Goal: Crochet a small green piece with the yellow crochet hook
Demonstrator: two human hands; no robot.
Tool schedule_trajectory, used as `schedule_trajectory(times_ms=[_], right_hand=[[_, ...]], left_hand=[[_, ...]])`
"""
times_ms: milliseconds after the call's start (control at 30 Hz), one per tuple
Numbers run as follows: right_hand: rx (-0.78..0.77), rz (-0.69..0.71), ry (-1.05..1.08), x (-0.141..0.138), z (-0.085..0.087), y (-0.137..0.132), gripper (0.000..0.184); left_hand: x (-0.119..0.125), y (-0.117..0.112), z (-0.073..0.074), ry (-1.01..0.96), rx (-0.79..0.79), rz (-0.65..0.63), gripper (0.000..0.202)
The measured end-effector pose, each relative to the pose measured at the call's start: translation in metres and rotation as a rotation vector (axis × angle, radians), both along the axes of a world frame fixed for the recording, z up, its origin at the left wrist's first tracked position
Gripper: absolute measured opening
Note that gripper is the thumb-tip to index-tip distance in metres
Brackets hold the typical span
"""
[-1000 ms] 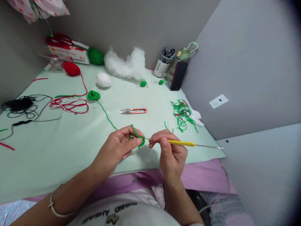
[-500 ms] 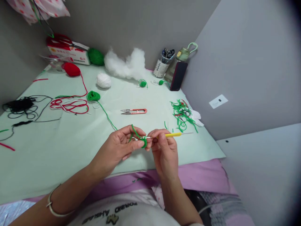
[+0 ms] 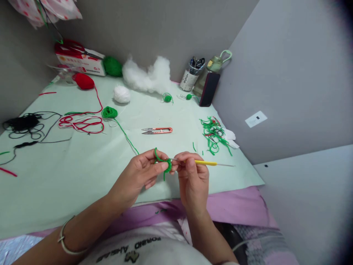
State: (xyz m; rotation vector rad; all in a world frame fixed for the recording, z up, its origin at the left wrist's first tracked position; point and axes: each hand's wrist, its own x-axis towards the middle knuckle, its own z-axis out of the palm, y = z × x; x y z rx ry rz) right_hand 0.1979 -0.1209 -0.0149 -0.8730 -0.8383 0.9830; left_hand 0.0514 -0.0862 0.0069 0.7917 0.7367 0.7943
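Note:
Between thumb and fingers, my left hand (image 3: 146, 168) pinches a small green crochet piece (image 3: 168, 166), with a short tail hanging below it. Green yarn (image 3: 127, 137) runs from a small green skein (image 3: 109, 112) on the table to my left hand and loops over its forefinger. My right hand (image 3: 193, 176) is closed round the yellow grip of a crochet hook (image 3: 205, 162). The hook's thin metal tip points left and meets the top of the green piece; whether it is inside a stitch I cannot tell. Thread snips (image 3: 157, 130) lie just beyond my hands.
White stuffing (image 3: 149, 75), a white yarn ball (image 3: 121, 94), a red yarn ball (image 3: 84, 81) and a green yarn ball (image 3: 112, 66) sit at the back. Black yarn (image 3: 24, 123) lies left. Yarn scraps (image 3: 213, 134), a phone (image 3: 210, 89) and a bottle (image 3: 204, 79) stand right.
The crochet hook has tilted, its rear end now lower and farther right. The green piece has turned in my left fingers, and its tail now shows hanging below.

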Motion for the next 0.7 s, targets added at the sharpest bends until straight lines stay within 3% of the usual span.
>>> schedule_trajectory(times_ms=[100, 300, 700], right_hand=[[0.012, -0.003, -0.017, 0.0009, 0.0003, -0.0004, 0.023], [0.079, -0.167, -0.152, 0.0049, 0.0003, -0.0031, 0.023], [0.095, -0.066, -0.276, 0.0075, -0.0008, -0.0069, 0.026]], left_hand=[[-0.0005, 0.0002, 0.0001, 0.003, 0.007, 0.009, 0.030], [-0.0035, 0.0029, -0.0006, 0.018, 0.016, 0.049, 0.024], [-0.0024, 0.0033, -0.0029, 0.054, 0.042, 0.033, 0.026]])
